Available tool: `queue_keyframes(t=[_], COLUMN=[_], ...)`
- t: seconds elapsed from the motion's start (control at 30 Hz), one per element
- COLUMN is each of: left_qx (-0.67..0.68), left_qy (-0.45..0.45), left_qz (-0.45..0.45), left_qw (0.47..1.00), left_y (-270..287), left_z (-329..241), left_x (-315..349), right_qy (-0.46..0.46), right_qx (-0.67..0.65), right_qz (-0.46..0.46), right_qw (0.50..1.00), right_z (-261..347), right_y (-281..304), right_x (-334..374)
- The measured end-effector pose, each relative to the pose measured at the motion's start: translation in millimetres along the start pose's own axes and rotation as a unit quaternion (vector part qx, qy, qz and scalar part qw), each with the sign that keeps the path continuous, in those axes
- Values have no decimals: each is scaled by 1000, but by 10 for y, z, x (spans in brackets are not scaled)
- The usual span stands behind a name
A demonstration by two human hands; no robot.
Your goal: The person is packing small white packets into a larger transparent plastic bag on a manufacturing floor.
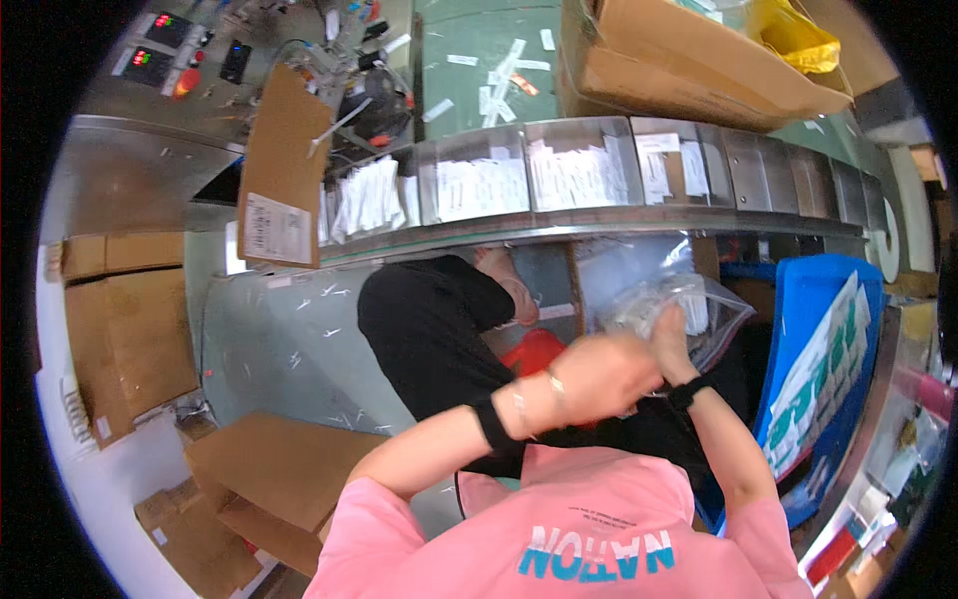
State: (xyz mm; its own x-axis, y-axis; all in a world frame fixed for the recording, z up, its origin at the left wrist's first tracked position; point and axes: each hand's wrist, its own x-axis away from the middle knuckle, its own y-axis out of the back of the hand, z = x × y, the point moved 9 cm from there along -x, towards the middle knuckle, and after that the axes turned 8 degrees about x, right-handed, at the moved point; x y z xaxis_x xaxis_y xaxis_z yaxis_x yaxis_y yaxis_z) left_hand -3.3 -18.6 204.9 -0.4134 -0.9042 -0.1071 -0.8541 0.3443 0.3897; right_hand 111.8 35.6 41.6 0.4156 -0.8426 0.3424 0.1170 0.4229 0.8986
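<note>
A clear plastic bag [733, 317] with white items bunched inside lies above my lap, right of the middle. My right hand [673, 344] is closed on the bag, thumb up against its near side. Just left of it, my left hand [611, 374] crosses in front at the bag's near end. Motion smears its fingers, so I cannot make out whether it grips anything. Beyond the bag, metal bins [582, 200] stand in a row, several of them filled with white paper slips or packets.
A blue plastic crate [793, 290] holds printed white sheets at my right. A large open carton [679, 65] stands beyond the bins. Cardboard [284, 165] leans upright at the far left. Another open carton [274, 464] sits at my near left. White scraps dot the green floor [289, 339].
</note>
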Motion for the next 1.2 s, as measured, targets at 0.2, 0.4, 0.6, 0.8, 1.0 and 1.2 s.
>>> queue_keyframes(t=[0.2,0.4,0.6,0.8,1.0,1.2], left_qx=[-300,-392,-392,-350,-291,-230], left_qy=[246,538,669,593,495,353], left_qz=[-405,-328,-267,-379,-451,-552], left_qw=[828,670,572,618,684,720], left_y=[2583,3146,3055,3175,3281,3553], left_z=[1020,2013,2309,2409,2072,1584], left_x=[936,1414,1415,1688,1728,2038], right_qy=[-33,-21,-64,-68,-45,15], right_qx=[-20,-122,-234,-258,-303,-359], right_qz=[-13,-60,-92,-95,-113,-104], right_qw=[999,991,966,959,945,927], right_z=[65,40,47,66,179,401], right_y=[397,727,972,972,1075,1246], right_x=[182,503,912,918,829,705])
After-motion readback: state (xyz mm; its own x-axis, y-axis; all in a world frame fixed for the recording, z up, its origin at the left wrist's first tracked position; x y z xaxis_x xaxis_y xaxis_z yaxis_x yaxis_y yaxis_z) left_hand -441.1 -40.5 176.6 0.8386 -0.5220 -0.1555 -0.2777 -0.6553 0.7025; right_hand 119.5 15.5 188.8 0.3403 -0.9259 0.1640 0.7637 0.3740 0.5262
